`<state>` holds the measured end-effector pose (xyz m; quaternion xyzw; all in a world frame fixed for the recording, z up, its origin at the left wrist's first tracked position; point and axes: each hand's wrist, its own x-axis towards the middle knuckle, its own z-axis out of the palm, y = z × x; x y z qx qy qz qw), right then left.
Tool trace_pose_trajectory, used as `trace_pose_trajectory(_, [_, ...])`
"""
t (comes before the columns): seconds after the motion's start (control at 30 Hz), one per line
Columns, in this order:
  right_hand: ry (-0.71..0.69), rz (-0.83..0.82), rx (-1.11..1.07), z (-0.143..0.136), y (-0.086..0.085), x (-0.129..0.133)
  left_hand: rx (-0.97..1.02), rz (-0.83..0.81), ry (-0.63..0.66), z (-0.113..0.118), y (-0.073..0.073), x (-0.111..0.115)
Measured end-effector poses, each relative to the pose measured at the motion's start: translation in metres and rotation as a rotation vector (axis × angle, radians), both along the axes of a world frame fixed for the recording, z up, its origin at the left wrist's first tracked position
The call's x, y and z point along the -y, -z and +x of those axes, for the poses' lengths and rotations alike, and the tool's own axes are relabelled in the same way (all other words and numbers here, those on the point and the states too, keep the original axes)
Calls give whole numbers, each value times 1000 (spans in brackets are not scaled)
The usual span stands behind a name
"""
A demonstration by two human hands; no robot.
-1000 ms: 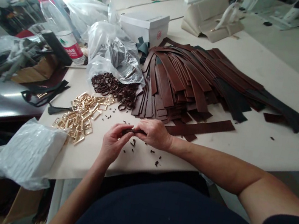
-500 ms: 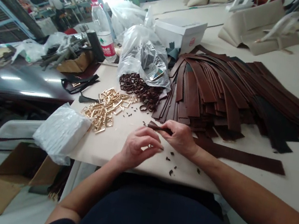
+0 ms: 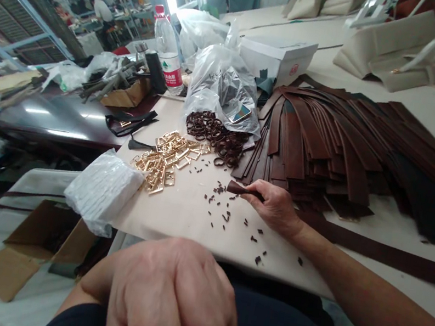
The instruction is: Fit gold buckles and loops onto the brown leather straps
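Note:
My right hand [image 3: 277, 206] is closed around a dark brown leather strap [image 3: 235, 187], whose end sticks out to the left over the table. Close to the camera, my left hand [image 3: 175, 300] looms large at the bottom, fingers curled; the fingertips, and whatever may be in them, are out of sight. Small dark leather scraps [image 3: 226, 216] lie scattered just below and left of the strap's end. Beyond my right hand fans a big pile of brown leather straps [image 3: 331, 132]. One single strap [image 3: 378, 250] lies flat beside my right forearm.
Gold metal buckles [image 3: 168, 157] are heaped left of the scraps. Small brown leather loops [image 3: 216, 135] spill by a clear plastic bag [image 3: 226, 84] with a phone [image 3: 241, 113] on it. A wrapped white packet [image 3: 102, 188] sits at the table's left edge, near a water bottle [image 3: 171, 66].
My left hand has left the strap and come up close to the camera. My right hand still holds the strap. More scraps show on the table, and the view has shifted left.

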<state>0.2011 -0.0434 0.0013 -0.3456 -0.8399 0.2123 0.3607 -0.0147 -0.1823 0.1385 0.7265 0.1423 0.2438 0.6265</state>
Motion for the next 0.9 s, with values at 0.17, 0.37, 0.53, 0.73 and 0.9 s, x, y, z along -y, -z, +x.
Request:
trace_pose_trajectory(0.17, [-10,-40,3,-4,-3,2,-14,154,-664,-25,34,-83])
trace_pose_trajectory(0.37, [-5,-47,-6,-3,-4,3,-769,533,-1021,-39,111,-163])
trace_pose_trajectory(0.53, [20,-94,-31,-2,-2,2,-967,651,-923,-28,121,-184])
trace_pose_trajectory(0.73, [67,-230,-195,1,-4,-6,-427,240,-1142,-14,114,-172])
trace_pose_trajectory(0.9, [165,-220,-316,4,-11,-14,185,-337,-1030,7,111,-147])
